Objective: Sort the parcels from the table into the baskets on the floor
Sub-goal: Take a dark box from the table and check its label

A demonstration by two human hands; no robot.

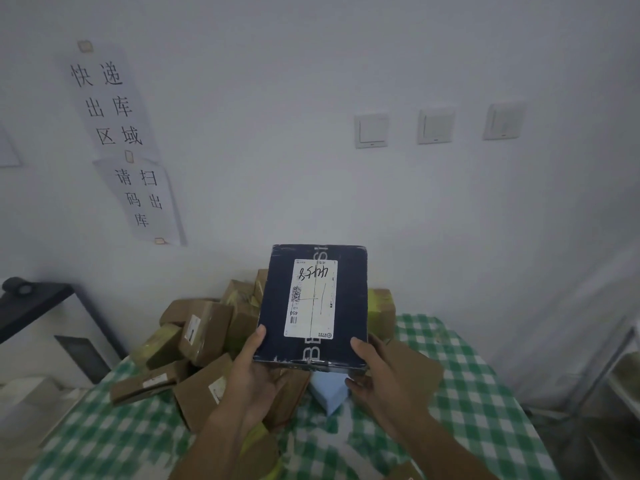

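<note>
A dark navy box (349,306) with a white shipping label facing me is held up above the table. My left hand (254,372) grips its lower left corner, thumb on the front face. My right hand (381,372) grips its lower right corner, thumb along the edge. Behind and below it lies a pile of brown cardboard parcels (207,330) on the green-and-white checked table (478,393). A light blue parcel (329,393) lies under the box between my hands. No basket is in view.
A white wall with paper signs (114,109) and three light switches (436,126) stands behind the table. A dark stand (38,306) sits at the left. A metal rack (620,368) stands at the right.
</note>
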